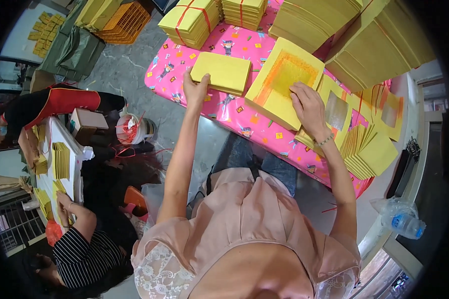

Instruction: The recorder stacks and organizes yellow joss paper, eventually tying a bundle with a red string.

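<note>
My left hand (196, 90) grips the near edge of a plain yellow paper stack (222, 73) lying on the pink patterned tablecloth (244, 119). My right hand (308, 105) rests flat, fingers spread, on a thicker yellow paper stack (279, 82) whose top sheet has an orange-gold square in its middle. To the right of that hand lie fanned yellow sheets (366, 149) with foil squares.
Tall piles of yellow paper (374, 45) and bundles tied with red string (190, 20) line the table's far side. Two other people (85, 249) work at a white table (60, 164) on the left. A white bucket (133, 128) stands on the floor; a plastic bottle (401, 222) lies right.
</note>
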A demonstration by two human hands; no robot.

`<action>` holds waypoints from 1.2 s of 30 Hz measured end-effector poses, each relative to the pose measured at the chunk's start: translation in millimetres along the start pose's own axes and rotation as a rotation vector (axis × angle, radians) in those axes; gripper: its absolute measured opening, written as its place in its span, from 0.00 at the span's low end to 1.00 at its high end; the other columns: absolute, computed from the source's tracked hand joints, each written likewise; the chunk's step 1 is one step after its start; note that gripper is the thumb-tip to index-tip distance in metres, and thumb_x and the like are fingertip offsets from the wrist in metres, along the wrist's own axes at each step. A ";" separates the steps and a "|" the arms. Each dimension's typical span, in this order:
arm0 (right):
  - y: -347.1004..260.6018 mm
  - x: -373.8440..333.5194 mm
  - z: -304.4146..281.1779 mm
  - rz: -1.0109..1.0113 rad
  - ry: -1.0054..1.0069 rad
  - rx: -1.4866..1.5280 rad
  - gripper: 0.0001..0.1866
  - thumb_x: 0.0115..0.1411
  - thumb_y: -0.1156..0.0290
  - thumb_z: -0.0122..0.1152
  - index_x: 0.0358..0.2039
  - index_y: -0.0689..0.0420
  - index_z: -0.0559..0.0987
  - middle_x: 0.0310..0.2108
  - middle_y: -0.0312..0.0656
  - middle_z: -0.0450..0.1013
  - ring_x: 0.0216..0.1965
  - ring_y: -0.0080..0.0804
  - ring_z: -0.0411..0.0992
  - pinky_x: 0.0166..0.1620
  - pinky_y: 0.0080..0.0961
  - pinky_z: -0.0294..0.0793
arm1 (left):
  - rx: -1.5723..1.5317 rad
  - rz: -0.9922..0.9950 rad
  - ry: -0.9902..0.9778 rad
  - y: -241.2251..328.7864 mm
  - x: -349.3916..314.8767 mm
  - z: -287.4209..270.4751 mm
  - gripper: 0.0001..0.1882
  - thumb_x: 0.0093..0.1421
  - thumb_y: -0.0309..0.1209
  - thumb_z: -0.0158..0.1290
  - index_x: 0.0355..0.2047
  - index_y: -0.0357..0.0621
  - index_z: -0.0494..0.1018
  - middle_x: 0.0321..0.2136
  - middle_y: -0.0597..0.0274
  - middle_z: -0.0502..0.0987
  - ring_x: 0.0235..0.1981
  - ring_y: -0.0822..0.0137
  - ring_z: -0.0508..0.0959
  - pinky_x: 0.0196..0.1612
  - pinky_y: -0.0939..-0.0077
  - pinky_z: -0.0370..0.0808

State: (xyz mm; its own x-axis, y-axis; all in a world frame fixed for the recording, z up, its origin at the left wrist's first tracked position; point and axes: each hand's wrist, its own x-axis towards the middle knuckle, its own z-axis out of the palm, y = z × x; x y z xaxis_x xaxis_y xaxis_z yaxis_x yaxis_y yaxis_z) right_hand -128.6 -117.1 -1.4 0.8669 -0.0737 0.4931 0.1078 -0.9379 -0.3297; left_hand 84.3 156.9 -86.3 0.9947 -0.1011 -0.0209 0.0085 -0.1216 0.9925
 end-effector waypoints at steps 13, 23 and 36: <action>-1.3 -0.7 1.5 0.008 0.004 -0.002 0.09 0.60 0.72 0.58 0.41 0.59 0.79 0.43 0.44 0.76 0.49 0.42 0.74 0.50 0.36 0.72 | 0.132 0.107 0.063 -9.4 2.2 0.6 0.31 0.56 0.28 0.62 0.57 0.31 0.62 0.40 0.53 0.77 0.34 0.68 0.79 0.31 0.78 0.76; -16.7 -3.4 -17.4 0.021 -0.066 0.090 0.10 0.59 0.69 0.61 0.39 0.60 0.78 0.42 0.45 0.74 0.47 0.44 0.73 0.49 0.37 0.72 | 0.992 0.392 0.343 19.6 -23.0 3.3 0.33 0.53 0.41 0.61 0.57 0.42 0.67 0.52 0.43 0.68 0.50 0.41 0.71 0.51 0.53 0.69; -35.5 -20.1 -22.2 -0.073 -0.113 0.077 0.16 0.50 0.64 0.69 0.37 0.58 0.78 0.38 0.42 0.74 0.42 0.41 0.73 0.44 0.36 0.73 | 0.636 0.588 -0.200 15.4 -20.5 28.0 0.22 0.59 0.33 0.52 0.55 0.47 0.71 0.55 0.39 0.68 0.56 0.41 0.68 0.58 0.51 0.64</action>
State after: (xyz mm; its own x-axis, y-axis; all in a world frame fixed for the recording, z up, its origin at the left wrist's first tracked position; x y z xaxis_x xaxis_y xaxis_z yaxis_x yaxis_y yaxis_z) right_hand -160.6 -89.9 18.3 0.9043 0.0366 0.4254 0.2060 -0.9101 -0.3596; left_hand 61.1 129.5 -74.0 0.7830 -0.4830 0.3920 -0.6161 -0.5149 0.5961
